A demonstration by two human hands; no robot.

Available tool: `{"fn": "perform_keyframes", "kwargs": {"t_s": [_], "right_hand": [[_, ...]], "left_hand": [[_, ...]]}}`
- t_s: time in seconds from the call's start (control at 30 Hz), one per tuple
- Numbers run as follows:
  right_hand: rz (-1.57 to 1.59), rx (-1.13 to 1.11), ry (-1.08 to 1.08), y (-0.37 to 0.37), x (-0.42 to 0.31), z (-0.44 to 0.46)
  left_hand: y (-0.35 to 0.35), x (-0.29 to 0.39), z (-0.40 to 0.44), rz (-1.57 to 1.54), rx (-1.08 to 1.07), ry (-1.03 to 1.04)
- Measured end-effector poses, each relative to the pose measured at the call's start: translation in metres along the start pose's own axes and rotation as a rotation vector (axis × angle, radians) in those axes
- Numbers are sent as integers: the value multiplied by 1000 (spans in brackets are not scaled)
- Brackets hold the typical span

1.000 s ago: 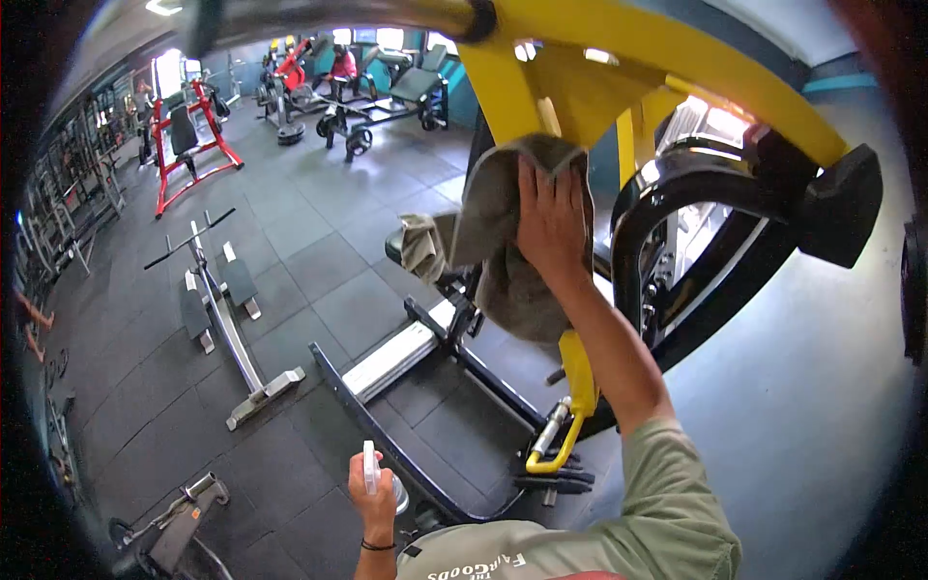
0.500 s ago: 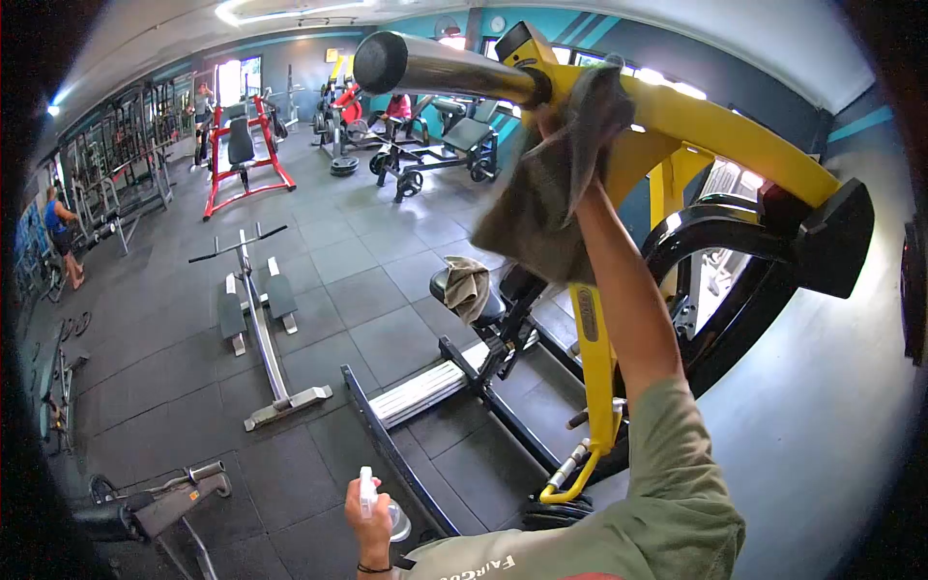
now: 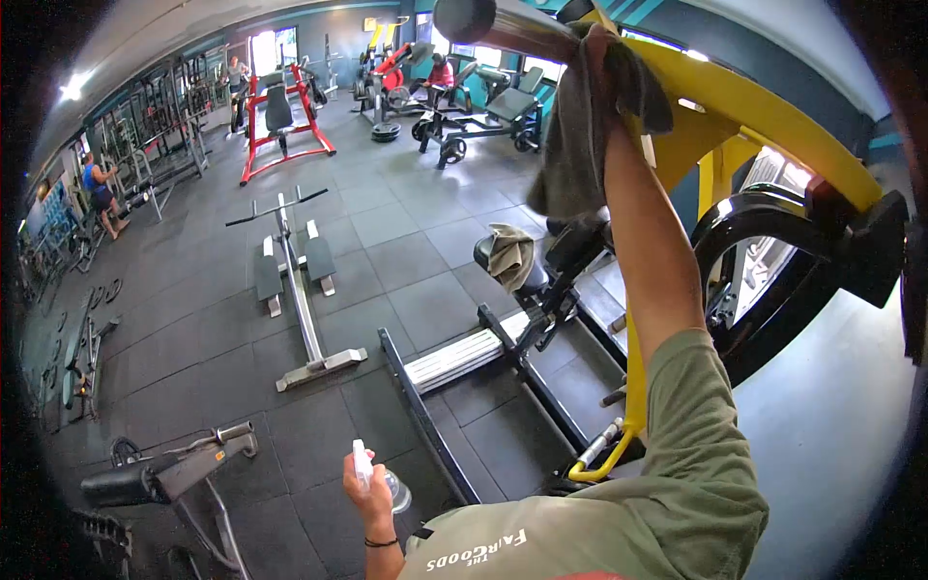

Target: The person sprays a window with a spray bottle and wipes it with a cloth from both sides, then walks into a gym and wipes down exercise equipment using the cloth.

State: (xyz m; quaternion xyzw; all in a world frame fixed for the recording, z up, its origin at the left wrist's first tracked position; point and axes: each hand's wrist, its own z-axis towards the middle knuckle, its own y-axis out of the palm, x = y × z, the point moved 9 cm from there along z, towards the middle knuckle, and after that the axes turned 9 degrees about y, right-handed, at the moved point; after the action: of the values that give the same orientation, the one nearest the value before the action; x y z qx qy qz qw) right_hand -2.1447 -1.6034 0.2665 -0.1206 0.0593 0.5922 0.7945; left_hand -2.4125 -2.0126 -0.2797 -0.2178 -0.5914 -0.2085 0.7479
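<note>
My right hand (image 3: 601, 72) is raised at the upper right, closed on a grey-brown cloth (image 3: 570, 145) that hangs down from it. The cloth lies against the yellow arm (image 3: 764, 106) of a gym machine, beside its metal bar (image 3: 527, 29) with a round end. Low in the view, my left hand (image 3: 367, 493) is wrapped round a clear spray bottle (image 3: 397, 491) with a white spray head (image 3: 362, 464). A second, lighter cloth (image 3: 510, 255) is draped over the machine's black seat (image 3: 530, 275).
Left of the machine's black frame (image 3: 430, 425) stands a low metal row stand (image 3: 302, 300). A padded bench (image 3: 145, 483) is at the lower left. Farther back are a red machine (image 3: 253, 126), a seated person (image 3: 440, 75) and a standing person in blue (image 3: 100, 188).
My right hand and its cloth have moved up along the yellow arm to the metal bar. The view has turned, so the room's things sit farther right. The left hand still holds the bottle.
</note>
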Motion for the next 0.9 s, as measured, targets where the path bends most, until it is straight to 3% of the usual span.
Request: {"fn": "perform_keyframes", "kwargs": {"t_s": [0.27, 0.33, 0.4, 0.47, 0.5, 0.6, 0.9], "right_hand": [[212, -241, -151, 28, -117, 27], [175, -261, -150, 21, -120, 33], [116, -258, -127, 11, -115, 41], [90, -244, -118, 6, -111, 47], [80, -243, -111, 6, -107, 47], [76, -252, -101, 21, -107, 43], [53, -281, -98, 30, -107, 36]], "left_hand": [[13, 6, 6, -14, -117, 19], [15, 20, 7, -14, -110, 120], [18, 40, 5, -105, -99, 35], [10, 55, 2, -136, -93, 95], [6, 60, 3, -45, -62, 234], [-5, 64, -10, -13, -68, 71], [-22, 35, -25, -38, 34, 20]]}}
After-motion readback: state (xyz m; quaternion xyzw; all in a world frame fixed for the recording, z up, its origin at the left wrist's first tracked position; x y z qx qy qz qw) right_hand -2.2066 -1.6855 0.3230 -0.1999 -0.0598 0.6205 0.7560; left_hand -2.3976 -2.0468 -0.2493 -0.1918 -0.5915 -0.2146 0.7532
